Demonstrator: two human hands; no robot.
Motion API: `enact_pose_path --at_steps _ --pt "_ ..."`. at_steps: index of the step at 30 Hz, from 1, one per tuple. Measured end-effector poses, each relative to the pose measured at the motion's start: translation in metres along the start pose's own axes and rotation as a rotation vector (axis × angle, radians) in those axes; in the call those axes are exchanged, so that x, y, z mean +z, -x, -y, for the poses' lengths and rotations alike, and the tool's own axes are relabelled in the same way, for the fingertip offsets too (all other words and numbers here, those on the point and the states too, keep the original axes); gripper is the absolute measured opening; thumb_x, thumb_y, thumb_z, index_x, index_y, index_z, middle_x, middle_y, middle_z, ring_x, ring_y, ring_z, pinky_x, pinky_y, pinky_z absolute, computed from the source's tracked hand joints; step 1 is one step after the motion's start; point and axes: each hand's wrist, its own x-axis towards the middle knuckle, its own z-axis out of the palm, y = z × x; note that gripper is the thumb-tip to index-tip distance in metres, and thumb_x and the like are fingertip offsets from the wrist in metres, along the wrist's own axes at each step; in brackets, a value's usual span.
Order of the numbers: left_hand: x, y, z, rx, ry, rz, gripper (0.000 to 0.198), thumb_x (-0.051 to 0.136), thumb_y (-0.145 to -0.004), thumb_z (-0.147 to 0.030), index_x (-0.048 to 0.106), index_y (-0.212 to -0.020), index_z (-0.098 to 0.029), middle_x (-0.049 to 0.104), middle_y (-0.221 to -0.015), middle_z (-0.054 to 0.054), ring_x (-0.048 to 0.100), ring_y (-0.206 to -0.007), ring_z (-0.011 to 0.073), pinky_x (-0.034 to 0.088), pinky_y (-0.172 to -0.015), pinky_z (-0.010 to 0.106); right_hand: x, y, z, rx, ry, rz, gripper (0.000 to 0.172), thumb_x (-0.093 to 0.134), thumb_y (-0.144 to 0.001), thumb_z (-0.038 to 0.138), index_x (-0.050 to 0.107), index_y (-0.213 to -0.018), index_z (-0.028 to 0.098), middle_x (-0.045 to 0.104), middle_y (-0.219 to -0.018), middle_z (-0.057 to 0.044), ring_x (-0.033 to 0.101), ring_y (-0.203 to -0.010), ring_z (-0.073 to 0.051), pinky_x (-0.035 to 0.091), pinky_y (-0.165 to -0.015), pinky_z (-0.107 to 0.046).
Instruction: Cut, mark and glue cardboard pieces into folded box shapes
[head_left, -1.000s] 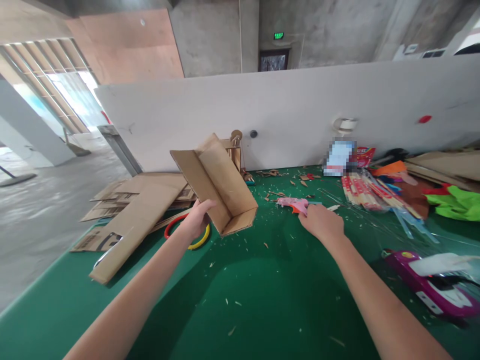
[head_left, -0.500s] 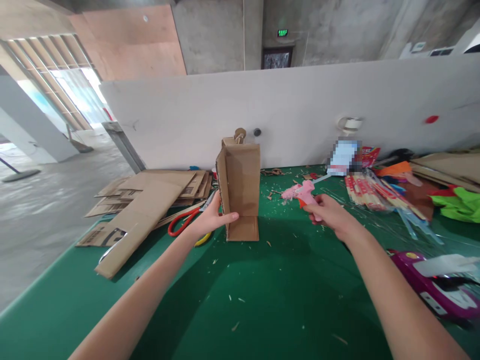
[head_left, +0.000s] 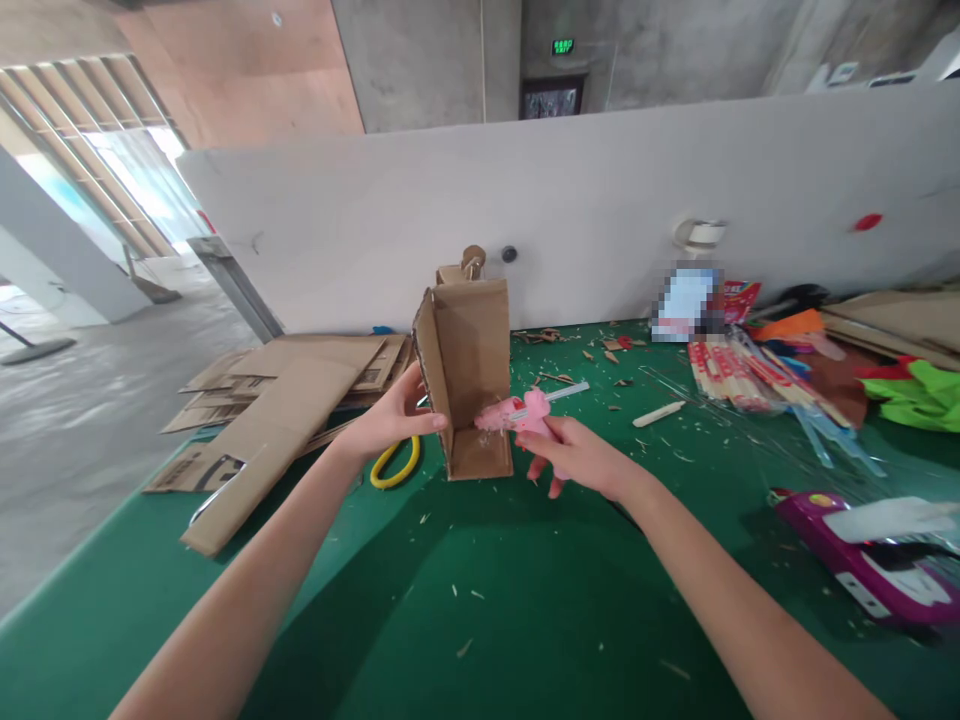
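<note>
Green tabletop (head_left: pixel 525 620) spreads in front of the box (head_left: pixel 474 345), dotted with pale scraps; well right of the box sits a purple unit (head_left: pixel 816 538). Just left of the box lies a yellow loop (head_left: pixel 388 484). The right hand (head_left: pixel 581 455), just right of the box, is closed round the handle of a pink glue gun (head_left: pixel 534 410). Its nozzle reaches low inside the box; whether it touches cardboard cannot be told. The left hand (head_left: pixel 394 412) grips the box's left wall, thumb at the front edge. So the box stands upright between the hands, held by the left and near the right. If the gun is hot, a slip or drip could burn that thumb; a hard push could tip the box, and the wisps around the nozzle could smear it. Farther left of the box lies a cardboard pile (head_left: pixel 300 375); behind it, a pale partition (head_left: pixel 600 200).
</note>
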Motion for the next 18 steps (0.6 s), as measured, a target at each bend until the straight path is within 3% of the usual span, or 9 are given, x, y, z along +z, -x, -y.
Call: enact_pose_path --at_steps 6,13,18 --pt "0.0 -0.002 0.001 0.04 -0.026 0.004 0.076 0.079 -0.068 -0.035 0.043 -0.134 -0.024 0.045 -0.143 0.011 0.041 -0.13 0.0343 0.048 -0.094 0.037 0.019 -0.018 -0.007 -0.06 0.131 0.005 0.032 0.046 -0.091 0.047 0.056 -0.084 0.017 0.053 -0.043 0.004 0.047 -0.036 -0.01 0.035 -0.036 -0.019" --pt "0.0 -0.002 0.005 0.065 -0.04 -0.019 0.076 0.081 -0.066 -0.034 0.045 -0.133 -0.024 0.044 -0.144 0.011 0.042 -0.13 0.0339 0.046 -0.098 0.039 0.034 -0.028 -0.009 -0.144 0.286 -0.061 0.031 0.043 -0.092 0.043 0.052 -0.076 0.018 0.054 -0.043 0.003 0.054 -0.041 -0.011 0.041 -0.049 -0.023" --pt "0.0 -0.003 0.007 0.059 -0.028 -0.02 0.079 0.081 -0.065 -0.035 0.043 -0.133 -0.023 0.041 -0.146 0.012 0.039 -0.132 0.0349 0.046 -0.099 0.04 0.037 -0.025 -0.005 -0.142 0.34 -0.06 0.032 0.042 -0.093 0.043 0.048 -0.071 0.02 0.053 -0.043 0.004 0.053 -0.041 -0.012 0.04 -0.051 -0.024"
